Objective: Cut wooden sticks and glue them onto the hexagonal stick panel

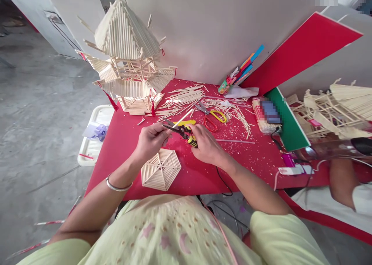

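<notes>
My left hand (153,138) pinches a thin wooden stick (184,117), which points up and away to the right. In my right hand (205,143) is a pair of wire strippers (192,140) with yellow and black handles and dark jaws. Those jaws meet the stick close to my left fingertips; I cannot tell how far they are closed. Below my hands, a hexagonal panel of sticks (171,172) lies flat on the red table (122,137). Just beyond the strippers are a yellow-handled tool (186,123), partly hidden, and pliers (218,116) with red and yellow handles.
A stick-built pagoda (128,36) stands at the back left. Loose sticks (186,96) and scraps cover the table's far side. A pen holder (223,87), a phone (271,110) and a power strip (293,170) lie rightward, near another person's arm (344,183).
</notes>
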Demonstrator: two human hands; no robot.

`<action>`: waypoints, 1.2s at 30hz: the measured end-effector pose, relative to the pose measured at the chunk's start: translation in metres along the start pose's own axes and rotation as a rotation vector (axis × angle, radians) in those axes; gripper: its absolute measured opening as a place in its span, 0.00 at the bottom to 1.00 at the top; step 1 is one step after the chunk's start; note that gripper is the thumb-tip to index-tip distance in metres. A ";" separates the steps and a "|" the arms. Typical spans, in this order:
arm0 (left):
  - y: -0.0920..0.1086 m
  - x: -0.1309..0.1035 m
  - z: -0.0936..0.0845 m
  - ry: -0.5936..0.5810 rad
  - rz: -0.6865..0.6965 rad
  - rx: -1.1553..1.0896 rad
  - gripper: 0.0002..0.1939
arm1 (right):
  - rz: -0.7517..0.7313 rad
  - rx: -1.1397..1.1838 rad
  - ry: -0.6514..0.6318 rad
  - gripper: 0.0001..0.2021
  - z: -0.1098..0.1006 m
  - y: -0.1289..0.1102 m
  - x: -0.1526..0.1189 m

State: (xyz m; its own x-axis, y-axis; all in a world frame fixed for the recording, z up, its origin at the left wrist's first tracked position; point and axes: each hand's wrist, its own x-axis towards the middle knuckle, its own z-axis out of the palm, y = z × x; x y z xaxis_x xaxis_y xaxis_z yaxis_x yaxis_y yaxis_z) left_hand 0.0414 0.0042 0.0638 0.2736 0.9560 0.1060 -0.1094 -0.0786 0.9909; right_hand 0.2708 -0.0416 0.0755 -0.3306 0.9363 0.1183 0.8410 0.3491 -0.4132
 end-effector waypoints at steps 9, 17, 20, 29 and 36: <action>-0.003 0.004 -0.014 -0.071 -0.100 0.015 0.18 | 0.029 -0.190 0.048 0.27 0.006 0.000 -0.002; 0.036 0.021 -0.033 -0.112 -0.449 -0.049 0.30 | -0.043 -0.700 0.237 0.25 -0.025 0.002 0.010; 0.039 0.020 -0.012 -0.230 -0.790 -0.310 0.23 | -0.123 -0.625 0.242 0.30 -0.036 -0.002 0.019; 0.013 0.004 -0.013 -0.049 -0.375 -0.377 0.18 | 0.097 -0.345 0.244 0.40 -0.066 0.019 0.014; -0.001 0.002 -0.009 -0.076 -0.147 -0.053 0.20 | 0.242 -0.004 -0.191 0.32 -0.031 0.020 0.005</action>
State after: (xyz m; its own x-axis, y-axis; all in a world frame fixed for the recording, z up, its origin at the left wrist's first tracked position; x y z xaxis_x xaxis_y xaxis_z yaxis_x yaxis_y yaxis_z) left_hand 0.0337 0.0089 0.0628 0.3618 0.9317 -0.0313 -0.1128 0.0770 0.9906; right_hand 0.2994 -0.0291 0.0954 -0.1945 0.9686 -0.1548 0.9066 0.1173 -0.4054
